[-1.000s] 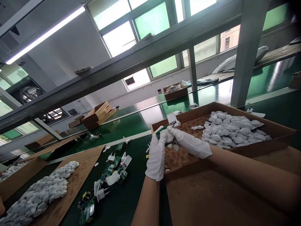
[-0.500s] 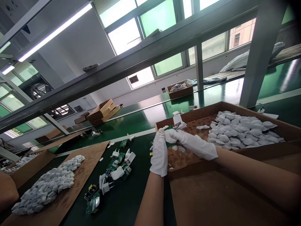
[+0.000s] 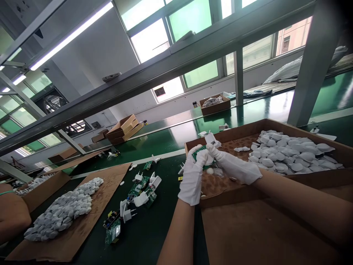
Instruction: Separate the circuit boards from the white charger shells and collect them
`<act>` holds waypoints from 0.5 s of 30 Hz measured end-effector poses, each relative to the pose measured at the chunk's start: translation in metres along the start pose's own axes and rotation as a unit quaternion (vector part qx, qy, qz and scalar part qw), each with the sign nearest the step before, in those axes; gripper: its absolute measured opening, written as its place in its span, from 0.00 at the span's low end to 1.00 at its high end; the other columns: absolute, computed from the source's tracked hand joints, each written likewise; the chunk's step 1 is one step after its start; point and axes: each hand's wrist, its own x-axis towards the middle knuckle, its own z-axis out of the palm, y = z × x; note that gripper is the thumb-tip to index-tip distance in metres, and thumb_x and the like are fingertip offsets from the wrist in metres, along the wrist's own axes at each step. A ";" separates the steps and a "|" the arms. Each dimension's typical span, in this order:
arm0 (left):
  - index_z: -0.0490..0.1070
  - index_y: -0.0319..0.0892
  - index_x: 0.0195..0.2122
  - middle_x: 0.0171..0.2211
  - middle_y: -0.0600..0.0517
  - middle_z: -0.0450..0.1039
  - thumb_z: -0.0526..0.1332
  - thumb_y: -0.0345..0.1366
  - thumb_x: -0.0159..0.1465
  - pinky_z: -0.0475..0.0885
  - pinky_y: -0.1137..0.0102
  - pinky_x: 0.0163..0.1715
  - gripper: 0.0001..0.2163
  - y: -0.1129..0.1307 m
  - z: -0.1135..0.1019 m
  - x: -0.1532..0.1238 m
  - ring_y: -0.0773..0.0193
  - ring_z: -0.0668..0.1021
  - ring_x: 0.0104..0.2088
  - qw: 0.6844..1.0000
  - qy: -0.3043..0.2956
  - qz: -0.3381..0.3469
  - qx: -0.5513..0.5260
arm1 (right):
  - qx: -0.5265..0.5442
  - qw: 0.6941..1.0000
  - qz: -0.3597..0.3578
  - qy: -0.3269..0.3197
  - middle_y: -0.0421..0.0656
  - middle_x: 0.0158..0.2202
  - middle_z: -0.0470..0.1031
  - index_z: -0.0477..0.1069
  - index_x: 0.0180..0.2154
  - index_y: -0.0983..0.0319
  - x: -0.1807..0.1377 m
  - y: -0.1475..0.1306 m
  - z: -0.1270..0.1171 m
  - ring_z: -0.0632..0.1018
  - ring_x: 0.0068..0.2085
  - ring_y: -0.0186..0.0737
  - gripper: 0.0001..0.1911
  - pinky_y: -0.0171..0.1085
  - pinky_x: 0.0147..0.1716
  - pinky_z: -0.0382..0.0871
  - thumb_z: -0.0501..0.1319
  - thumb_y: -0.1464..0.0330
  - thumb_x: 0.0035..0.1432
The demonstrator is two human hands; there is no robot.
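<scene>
Head view | gripping green circuit board [image 3: 200, 152] with white-gloved left hand [image 3: 191, 176] | pinching adjoining white plastic casing [image 3: 212, 139] with white-gloved right hand [image 3: 236, 166] | both held over left part of shallow brown cardboard tray [image 3: 234, 193], left of piled white rounded pouches [image 3: 292, 152]

The head view, tilted, faces forward and down past near hands [image 3: 190, 182] to windows [image 3: 190, 22] — top-right corner hard to read.
</scene>
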 end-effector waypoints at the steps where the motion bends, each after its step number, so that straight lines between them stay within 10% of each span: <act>1: 0.67 0.42 0.42 0.41 0.49 0.71 0.63 0.41 0.52 0.66 0.71 0.45 0.17 -0.001 -0.002 0.001 0.62 0.72 0.43 1.000 -0.007 -0.003 -0.017 | 0.010 1.000 -0.004 -0.028 0.36 0.17 0.62 0.59 0.24 0.61 -0.001 -0.003 0.000 0.59 0.15 0.26 0.22 0.28 0.14 0.51 0.48 0.49 0.52; 9: 0.70 0.48 0.42 0.50 0.53 0.66 0.59 0.55 0.49 0.61 0.69 0.52 0.23 -0.014 -0.009 0.009 0.59 0.65 0.53 0.995 -0.042 -0.050 -0.078 | -0.034 0.999 -0.030 -0.027 0.35 0.20 0.57 0.58 0.21 0.62 0.004 -0.019 0.004 0.57 0.20 0.27 0.12 0.29 0.16 0.51 0.58 0.63 0.48; 15: 0.64 0.45 0.49 0.50 0.49 0.65 0.60 0.54 0.48 0.62 0.66 0.51 0.28 -0.006 -0.006 0.002 0.56 0.68 0.50 0.994 -0.062 -0.053 -0.066 | -0.002 0.999 0.001 -0.044 0.34 0.14 0.56 0.58 0.22 0.61 -0.006 -0.017 0.002 0.53 0.14 0.25 0.18 0.29 0.12 0.47 0.48 0.55 0.54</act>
